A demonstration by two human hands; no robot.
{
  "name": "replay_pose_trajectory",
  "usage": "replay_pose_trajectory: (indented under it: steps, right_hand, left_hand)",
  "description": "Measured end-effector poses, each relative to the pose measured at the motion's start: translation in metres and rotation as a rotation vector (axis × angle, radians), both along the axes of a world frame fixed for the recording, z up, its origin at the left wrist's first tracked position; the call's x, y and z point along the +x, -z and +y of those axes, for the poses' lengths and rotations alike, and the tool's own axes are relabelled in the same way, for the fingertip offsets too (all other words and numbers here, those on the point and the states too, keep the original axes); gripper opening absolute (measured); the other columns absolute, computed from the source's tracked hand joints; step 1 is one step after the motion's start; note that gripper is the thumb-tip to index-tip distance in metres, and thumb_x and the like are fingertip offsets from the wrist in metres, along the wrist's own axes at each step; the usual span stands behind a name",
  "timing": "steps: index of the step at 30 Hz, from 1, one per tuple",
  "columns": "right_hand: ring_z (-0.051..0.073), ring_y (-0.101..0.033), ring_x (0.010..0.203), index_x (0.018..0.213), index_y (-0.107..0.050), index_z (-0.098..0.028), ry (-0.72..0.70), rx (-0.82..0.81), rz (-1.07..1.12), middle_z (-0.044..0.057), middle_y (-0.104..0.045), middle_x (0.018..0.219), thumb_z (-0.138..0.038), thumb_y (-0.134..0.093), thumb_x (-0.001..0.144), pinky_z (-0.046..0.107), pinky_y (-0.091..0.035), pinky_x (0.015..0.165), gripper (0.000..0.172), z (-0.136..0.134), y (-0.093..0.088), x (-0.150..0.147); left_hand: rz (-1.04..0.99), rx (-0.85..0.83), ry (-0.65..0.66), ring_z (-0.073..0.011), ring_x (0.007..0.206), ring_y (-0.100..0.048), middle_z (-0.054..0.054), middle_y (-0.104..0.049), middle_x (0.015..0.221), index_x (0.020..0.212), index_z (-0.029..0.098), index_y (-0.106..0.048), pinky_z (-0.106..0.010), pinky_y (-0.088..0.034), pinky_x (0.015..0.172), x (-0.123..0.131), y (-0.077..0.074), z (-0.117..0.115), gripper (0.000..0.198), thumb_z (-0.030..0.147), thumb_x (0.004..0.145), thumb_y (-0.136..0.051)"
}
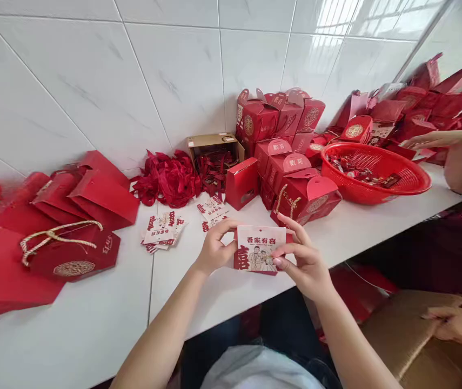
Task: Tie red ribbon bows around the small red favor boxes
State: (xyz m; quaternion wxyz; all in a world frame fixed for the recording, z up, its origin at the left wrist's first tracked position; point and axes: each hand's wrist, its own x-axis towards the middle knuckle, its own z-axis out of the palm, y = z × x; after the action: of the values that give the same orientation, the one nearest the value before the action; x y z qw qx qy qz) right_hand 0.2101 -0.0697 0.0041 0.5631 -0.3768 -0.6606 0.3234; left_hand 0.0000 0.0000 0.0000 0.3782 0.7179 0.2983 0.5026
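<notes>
Both my hands hold a small red and white printed card packet (260, 248) above the front edge of the white counter (105, 324). My left hand (213, 249) pinches its left side, thumb and fingers closed on it. My right hand (304, 258) grips its right side, fingers curled around the edge. Just beyond lie a few similar printed cards (163, 231) and further cards (212, 209) on the counter. A folded red gift box (306, 198) with a gold cord stands right behind the packet.
Red paper bags (72, 254) lie at the left. A pile of red ribbon (168, 178) and an open cardboard box (213, 145) sit by the tiled wall. Stacked red boxes (273, 121) stand behind. A red basket (374, 174) holds sweets. Another person's hand (429, 141) reaches near it; another hand (457, 324) rests lower right.
</notes>
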Motion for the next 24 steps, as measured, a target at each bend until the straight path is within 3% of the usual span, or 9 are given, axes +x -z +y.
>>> replay_pose_trajectory:
  steps: [4,8,13,17,20,24]
  right_hand:
    - [0.03,-0.046,0.133,0.085,-0.075,-0.028,0.01,0.012,0.054,0.001,-0.035,0.155,-0.02,-0.071,0.083,0.044,-0.041,0.107,0.009,-0.009,0.015,0.002]
    - [0.032,-0.046,0.134,0.082,-0.074,-0.027,0.013,-0.086,0.167,0.003,-0.048,0.148,-0.028,-0.071,0.084,0.048,-0.042,0.107,0.004,-0.011,0.031,0.008]
    - [0.03,-0.06,0.115,0.08,-0.074,-0.025,0.052,-0.213,0.272,0.008,-0.063,0.126,-0.037,-0.073,0.08,0.041,-0.057,0.082,0.012,-0.004,0.042,0.013]
    - [0.026,-0.065,0.099,0.074,-0.071,-0.025,-0.027,-0.298,0.43,0.007,-0.065,0.121,-0.046,-0.075,0.076,0.034,-0.057,0.062,0.022,0.003,0.047,0.013]
    - [0.025,-0.065,0.103,0.073,-0.07,-0.027,-0.065,-0.324,0.555,0.005,-0.068,0.12,-0.047,-0.077,0.074,0.035,-0.057,0.074,0.021,0.006,0.052,0.011]
    - [0.028,-0.06,0.117,0.076,-0.071,-0.027,-0.012,-0.327,0.584,0.005,-0.069,0.119,-0.043,-0.078,0.075,0.042,-0.051,0.093,0.018,0.004,0.055,0.008]
  left_hand:
    - [-0.019,-0.008,-0.011,-0.0152,0.076,-0.058,-0.001,-0.063,0.082,0.09,0.02,-0.066,-0.027,-0.048,0.073,0.004,0.0,-0.001,0.029,0.004,0.071,-0.051]
    - [-0.023,-0.006,0.004,-0.0147,0.075,-0.056,-0.001,-0.06,0.085,0.095,0.022,-0.065,-0.027,-0.047,0.071,0.004,0.002,-0.001,0.033,0.003,0.073,-0.049]
    - [0.017,0.057,0.052,-0.0159,0.079,-0.056,-0.001,-0.058,0.086,0.12,0.027,-0.06,-0.029,-0.046,0.073,0.001,0.007,0.001,0.051,0.003,0.077,-0.048]
    - [0.071,0.179,0.073,-0.0163,0.083,-0.057,-0.003,-0.059,0.09,0.114,0.027,-0.064,-0.03,-0.048,0.075,-0.001,0.006,0.003,0.045,0.002,0.082,-0.046]
    - [0.073,0.202,0.082,-0.0193,0.097,-0.06,-0.005,-0.065,0.102,0.11,0.027,-0.065,-0.034,-0.049,0.085,-0.001,0.006,0.002,0.043,0.001,0.081,-0.047]
    - [0.056,0.161,0.097,-0.0212,0.114,-0.061,-0.005,-0.066,0.122,0.112,0.026,-0.063,-0.038,-0.048,0.096,0.001,0.008,-0.002,0.047,-0.001,0.079,-0.044]
